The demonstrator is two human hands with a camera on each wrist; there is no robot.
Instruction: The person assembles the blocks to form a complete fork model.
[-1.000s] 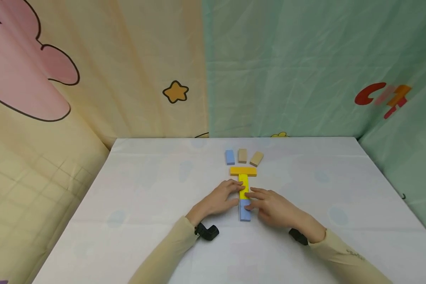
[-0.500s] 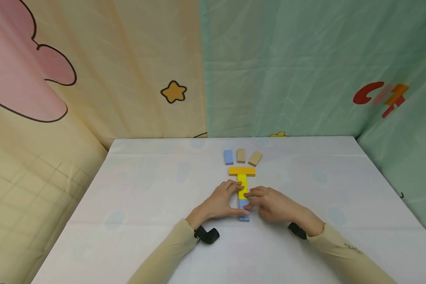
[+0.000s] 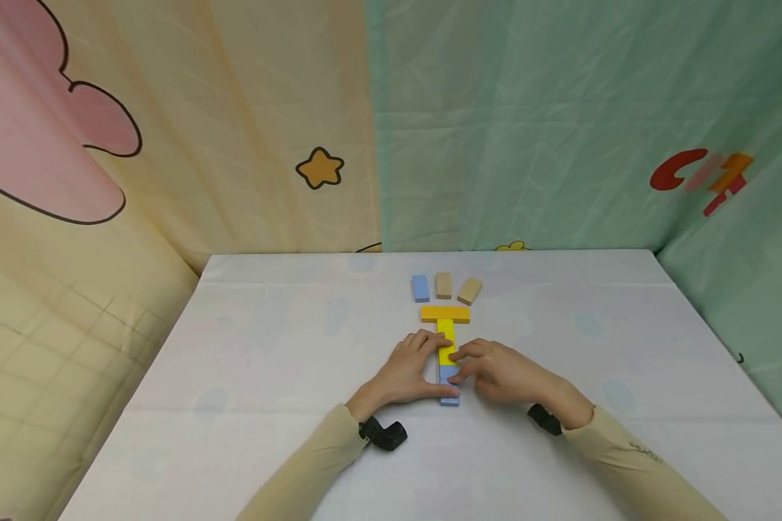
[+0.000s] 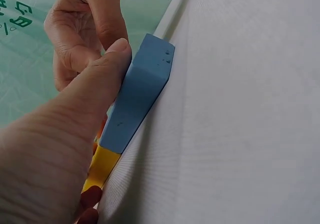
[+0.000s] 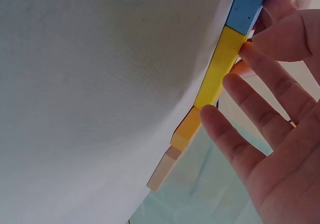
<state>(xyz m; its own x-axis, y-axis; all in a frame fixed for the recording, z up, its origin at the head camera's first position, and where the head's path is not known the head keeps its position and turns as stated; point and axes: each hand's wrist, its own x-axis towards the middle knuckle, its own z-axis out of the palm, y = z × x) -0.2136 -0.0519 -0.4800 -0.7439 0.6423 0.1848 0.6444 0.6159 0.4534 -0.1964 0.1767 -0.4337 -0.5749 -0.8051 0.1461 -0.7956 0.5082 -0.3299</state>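
Flat blocks on the white table form a T in the head view: an orange block (image 3: 445, 314) across the top, a yellow block (image 3: 446, 329) below it, and a blue block (image 3: 448, 373) nearest me. From the left, my left hand (image 3: 407, 370) reaches over the stem, its thumb on the blue block and its fingertips on the yellow one. On the other side, my right hand (image 3: 500, 370) touches the stem near the yellow-blue joint with fairly straight fingers. The left wrist view shows the thumb (image 4: 112, 59) along the blue block's upper edge.
Beyond the T lie a loose blue block (image 3: 420, 288), a tan block (image 3: 443, 285) and a second, slanted tan block (image 3: 470, 291). Patterned curtains (image 3: 495, 130) hang behind the white table (image 3: 267, 362) and at its sides.
My left thumb has moved from beside the stem onto the near blue block, spreading away from the fingers. The right hand stays in nearly the same place. The blocks have not visibly shifted.
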